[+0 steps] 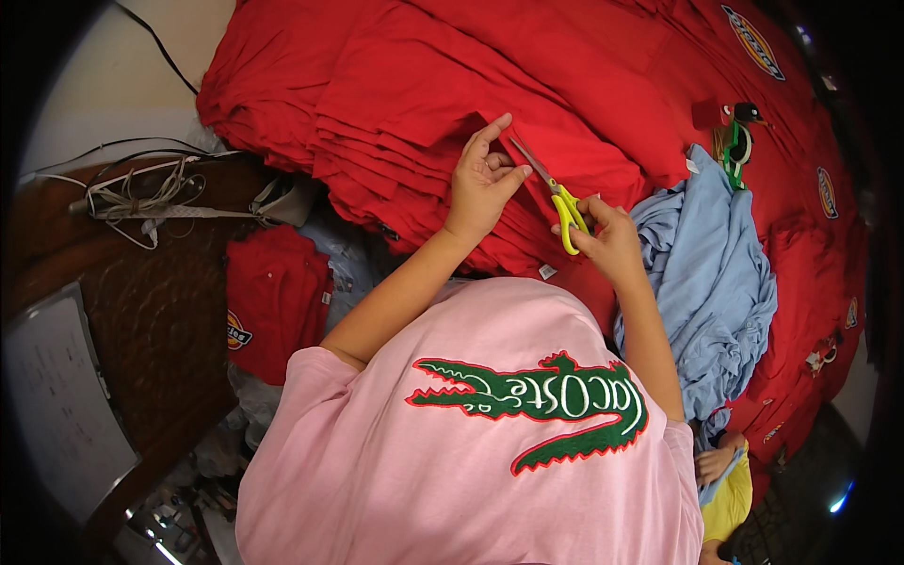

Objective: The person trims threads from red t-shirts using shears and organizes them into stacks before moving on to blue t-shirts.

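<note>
My right hand [610, 241] is closed round the handles of a pair of yellow scissors [567, 218]. Their slim metal blades point up and left, toward my other hand. Across from them, my left hand [482, 186] is at the edge of a red garment [565, 127], with index finger and thumb extended and the other fingers curled against the cloth. Part of that grip is hidden. Beneath both hands lies a thick stack of red garments [377, 155], their edges layered in folds.
Light blue cloth [702, 273] is heaped to my right, near a green-handled tool [737, 155]. Another person's hand [718, 461] touches blue cloth at lower right. A folded red garment [273, 301], tangled cables [146, 193] and a whiteboard [66, 395] are on the left.
</note>
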A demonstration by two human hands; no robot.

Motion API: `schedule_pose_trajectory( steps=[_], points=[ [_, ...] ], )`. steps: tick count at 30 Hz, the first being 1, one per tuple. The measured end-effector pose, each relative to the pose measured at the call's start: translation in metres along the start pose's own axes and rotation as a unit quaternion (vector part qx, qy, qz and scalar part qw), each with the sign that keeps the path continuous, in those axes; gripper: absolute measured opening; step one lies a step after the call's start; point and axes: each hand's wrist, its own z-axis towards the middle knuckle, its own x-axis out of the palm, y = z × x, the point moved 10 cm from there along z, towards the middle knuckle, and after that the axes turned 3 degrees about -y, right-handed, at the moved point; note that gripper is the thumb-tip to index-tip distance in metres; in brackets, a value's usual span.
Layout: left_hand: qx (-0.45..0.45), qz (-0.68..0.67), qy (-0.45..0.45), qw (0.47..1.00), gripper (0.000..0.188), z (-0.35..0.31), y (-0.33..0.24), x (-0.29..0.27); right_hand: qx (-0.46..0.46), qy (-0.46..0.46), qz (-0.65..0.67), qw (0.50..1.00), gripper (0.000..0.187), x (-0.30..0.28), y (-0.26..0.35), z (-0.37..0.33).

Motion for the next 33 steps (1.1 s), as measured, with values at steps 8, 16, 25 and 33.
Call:
schedule_pose_trajectory(
  steps=[8,16,25,33],
  points=[
    [-0.002,0.062,-0.061,0.996,0.075,0.002,0.011,-0.020,0.022,0.024,0.047,0.998,0.025,0.013,-0.013,-0.005],
    [0.002,-0.061,-0.039,0.997,0.081,-0.006,0.001,-0.012,-0.009,0.009,0.003,1.000,0.034,0.015,0.000,0.010],
    [-0.017,-0.047,-0.039,0.998,0.085,-0.008,0.008,-0.017,0.059,0.067,0.050,0.995,0.027,0.029,-0.017,0.006],
    [-0.140,-0.097,-0.123,0.978,0.079,-0.047,0.041,-0.021,0.052,-0.097,0.159,0.981,0.027,0.019,-0.002,0.000]
  ],
)
